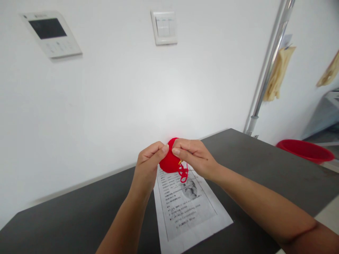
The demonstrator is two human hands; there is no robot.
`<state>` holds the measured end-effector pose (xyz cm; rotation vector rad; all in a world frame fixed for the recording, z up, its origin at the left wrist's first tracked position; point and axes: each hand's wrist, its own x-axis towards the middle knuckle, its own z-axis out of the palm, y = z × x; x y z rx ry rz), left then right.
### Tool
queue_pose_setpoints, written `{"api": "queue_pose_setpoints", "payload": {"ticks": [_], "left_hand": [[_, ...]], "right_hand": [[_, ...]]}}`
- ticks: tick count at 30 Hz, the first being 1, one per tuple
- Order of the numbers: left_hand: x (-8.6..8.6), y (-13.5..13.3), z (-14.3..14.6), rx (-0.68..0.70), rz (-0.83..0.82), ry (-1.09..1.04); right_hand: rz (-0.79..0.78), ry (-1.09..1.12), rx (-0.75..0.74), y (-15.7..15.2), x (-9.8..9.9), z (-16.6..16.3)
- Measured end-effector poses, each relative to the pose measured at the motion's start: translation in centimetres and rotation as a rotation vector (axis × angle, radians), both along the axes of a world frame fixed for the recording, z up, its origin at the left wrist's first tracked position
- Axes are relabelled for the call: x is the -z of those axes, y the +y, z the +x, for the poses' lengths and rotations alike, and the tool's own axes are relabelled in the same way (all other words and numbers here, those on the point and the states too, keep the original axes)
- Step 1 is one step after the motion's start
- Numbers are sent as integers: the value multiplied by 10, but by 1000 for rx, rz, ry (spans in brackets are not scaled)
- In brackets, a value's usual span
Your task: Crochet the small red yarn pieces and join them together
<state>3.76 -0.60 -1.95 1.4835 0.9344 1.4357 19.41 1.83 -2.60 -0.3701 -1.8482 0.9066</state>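
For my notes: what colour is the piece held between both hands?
Red, clearest in the head view.

This looks like a room in a home, maybe near a laundry spot, though the view is too narrow to be sure. A white wall holds a light switch and a small screen panel with buttons. A dark table stands against the wall. A shiny metal pole rises at its far corner, with yellowish gloves hanging beside it. A red plastic tub sits lower down on the right.
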Motion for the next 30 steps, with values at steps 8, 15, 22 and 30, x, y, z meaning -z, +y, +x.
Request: {"api": "queue_pose_setpoints", "payload": {"ticks": [8,15,22,30], "left_hand": [[3,3,-7,-127,140,-12],[4,2,-8,-267,211,126],[7,7,-9,-147,100,-56],[4,7,-11,-47,129,98]], "right_hand": [[-196,8,-111,8,-2,-1],[-162,-69,-39,1,-3,0],[-192,-20,-89,5,-2,1],[-299,-30,-89,6,-3,0]]}}
